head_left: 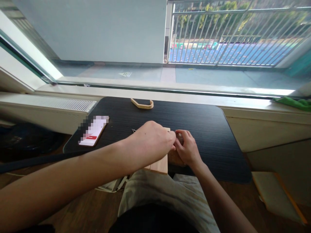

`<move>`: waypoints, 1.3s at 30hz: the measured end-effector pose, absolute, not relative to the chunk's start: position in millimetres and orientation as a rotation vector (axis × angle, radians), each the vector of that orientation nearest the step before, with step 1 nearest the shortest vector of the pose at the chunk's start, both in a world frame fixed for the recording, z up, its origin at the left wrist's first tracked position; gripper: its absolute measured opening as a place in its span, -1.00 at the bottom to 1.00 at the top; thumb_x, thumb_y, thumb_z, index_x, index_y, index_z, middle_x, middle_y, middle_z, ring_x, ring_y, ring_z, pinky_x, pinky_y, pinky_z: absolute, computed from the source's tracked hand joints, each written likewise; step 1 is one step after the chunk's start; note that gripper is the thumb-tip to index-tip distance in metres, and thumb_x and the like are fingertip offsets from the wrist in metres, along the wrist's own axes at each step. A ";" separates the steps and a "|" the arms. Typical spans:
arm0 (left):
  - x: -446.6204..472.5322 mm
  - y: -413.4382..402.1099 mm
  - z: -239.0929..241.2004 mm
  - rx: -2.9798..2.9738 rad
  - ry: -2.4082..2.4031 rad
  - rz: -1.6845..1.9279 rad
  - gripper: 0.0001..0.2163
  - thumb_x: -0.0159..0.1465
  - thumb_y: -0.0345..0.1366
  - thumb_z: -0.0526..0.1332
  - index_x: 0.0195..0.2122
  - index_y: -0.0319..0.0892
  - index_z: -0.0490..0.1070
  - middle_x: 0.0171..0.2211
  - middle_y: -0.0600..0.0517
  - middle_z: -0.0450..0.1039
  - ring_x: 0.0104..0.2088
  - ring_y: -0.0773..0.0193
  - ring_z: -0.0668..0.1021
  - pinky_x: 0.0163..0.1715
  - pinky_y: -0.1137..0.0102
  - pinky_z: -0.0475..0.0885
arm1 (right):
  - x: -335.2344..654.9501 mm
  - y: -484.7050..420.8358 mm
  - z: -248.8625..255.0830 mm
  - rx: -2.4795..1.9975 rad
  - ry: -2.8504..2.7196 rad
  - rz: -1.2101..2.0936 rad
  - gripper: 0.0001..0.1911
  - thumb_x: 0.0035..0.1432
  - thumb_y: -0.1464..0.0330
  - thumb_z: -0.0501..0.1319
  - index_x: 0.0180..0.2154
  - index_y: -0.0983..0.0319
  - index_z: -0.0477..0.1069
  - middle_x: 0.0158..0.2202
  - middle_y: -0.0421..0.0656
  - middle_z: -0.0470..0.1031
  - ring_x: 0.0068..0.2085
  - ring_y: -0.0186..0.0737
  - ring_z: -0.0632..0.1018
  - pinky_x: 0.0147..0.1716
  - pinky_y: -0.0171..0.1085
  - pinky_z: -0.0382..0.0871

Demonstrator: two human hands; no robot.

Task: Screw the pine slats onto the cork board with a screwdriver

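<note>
A: Position of the work?
B: At the near edge of the black bench (213,136), above the lap. Pale wooden piece (162,165) lies largely under the left hand (156,137); a near corner and a sliver of the far edge show.

A: Its orientation?
B: Visible side edge runs from the person toward the window; fine parallel lines at the near end follow the same direction. Full outline covered, so which dimension is longest cannot be told.

A: Left hand?
B: Fingers curled under, back of hand uppermost, forearm crossing from lower left. Contents of the grasp hidden; cannot tell whether it grips.

A: Right hand?
B: Right hand (189,148) closed on a glossy brown piece (180,138), thumb and forefinger either side, fingertips beside those of the left. Axis of the brown piece mostly masked. More brown surface below the palm; cannot tell if it is the same object.

A: Surroundings?
B: Hooked wooden strip (142,105) near the window-side edge: long axis roughly left to right, curled end at right, turned back toward the window. Phone (97,130) at the left end, long axis slanting from near-left to far-right. Thin metallic tips (133,130) show just beyond the left wrist, pointing leftward.
</note>
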State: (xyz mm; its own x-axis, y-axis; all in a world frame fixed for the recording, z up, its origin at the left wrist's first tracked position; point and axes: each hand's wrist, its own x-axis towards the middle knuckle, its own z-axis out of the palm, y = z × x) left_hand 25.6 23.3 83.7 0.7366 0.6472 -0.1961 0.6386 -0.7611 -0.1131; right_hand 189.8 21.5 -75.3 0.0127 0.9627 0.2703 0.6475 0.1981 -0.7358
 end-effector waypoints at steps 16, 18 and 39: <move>30.4 25.6 89.8 -2.904 -1.174 0.422 -0.93 0.26 -0.42 0.26 -0.36 -0.22 0.53 -0.46 -0.04 0.58 -0.42 0.17 0.61 -0.50 0.38 0.24 | 189.5 20.7 -73.3 -1.534 -1.715 0.530 -0.74 0.16 0.29 0.13 -0.12 0.22 0.42 -0.09 0.03 0.50 -0.04 0.06 0.50 0.01 0.07 0.35; 31.1 25.4 92.2 -2.888 -1.148 0.480 -0.92 0.28 -0.42 0.24 -0.32 -0.21 0.54 -0.43 -0.05 0.59 -0.40 0.16 0.62 -0.50 0.38 0.23 | 189.7 20.5 -73.6 -1.537 -1.712 0.530 -0.74 0.16 0.30 0.13 -0.12 0.21 0.42 -0.09 0.03 0.50 -0.04 0.06 0.50 0.01 0.07 0.35; 12.9 9.7 57.2 -3.039 -1.193 -0.231 -0.84 0.30 -0.22 0.24 -0.20 -0.19 0.49 -0.24 -0.05 0.57 -0.25 0.11 0.61 -0.28 0.30 0.44 | 192.5 20.1 -76.8 -1.519 -1.724 0.540 -0.73 0.18 0.28 0.10 -0.10 0.20 0.40 -0.09 0.02 0.48 -0.05 0.06 0.50 -0.01 0.09 0.37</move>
